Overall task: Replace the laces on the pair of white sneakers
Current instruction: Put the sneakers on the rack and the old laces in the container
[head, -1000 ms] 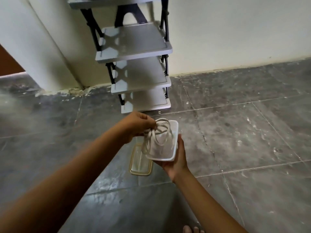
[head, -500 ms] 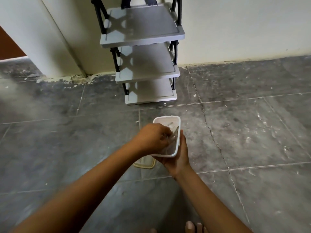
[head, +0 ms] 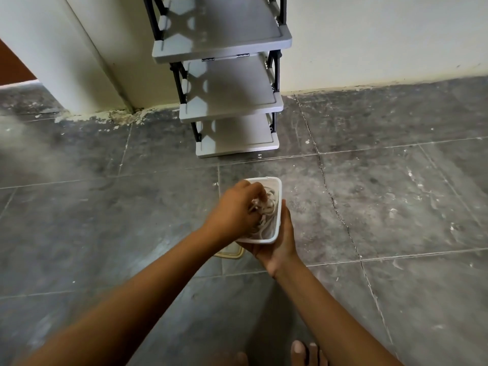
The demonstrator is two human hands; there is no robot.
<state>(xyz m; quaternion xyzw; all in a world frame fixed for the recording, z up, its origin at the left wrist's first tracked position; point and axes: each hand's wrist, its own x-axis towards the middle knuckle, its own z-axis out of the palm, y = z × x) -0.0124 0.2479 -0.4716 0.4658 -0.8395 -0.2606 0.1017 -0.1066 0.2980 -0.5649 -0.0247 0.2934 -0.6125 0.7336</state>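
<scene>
My right hand [head: 277,244] grips a clear plastic container [head: 277,207] from below and from its right side, holding it above the floor. A bundle of white laces [head: 268,204] lies coiled inside the container. My left hand [head: 232,210] reaches into the container from the left, its fingers curled on the laces. No sneakers are in view.
A grey folding shelf rack [head: 232,101] with black struts stands against the pale wall ahead. The container's yellowish lid [head: 232,253] lies on the dark tiled floor beneath my hands. My bare toes [head: 303,352] show at the bottom edge.
My left hand has pushed the laces, held above the container a second ago, down into it. The view has tilted down and closer to the rack.
</scene>
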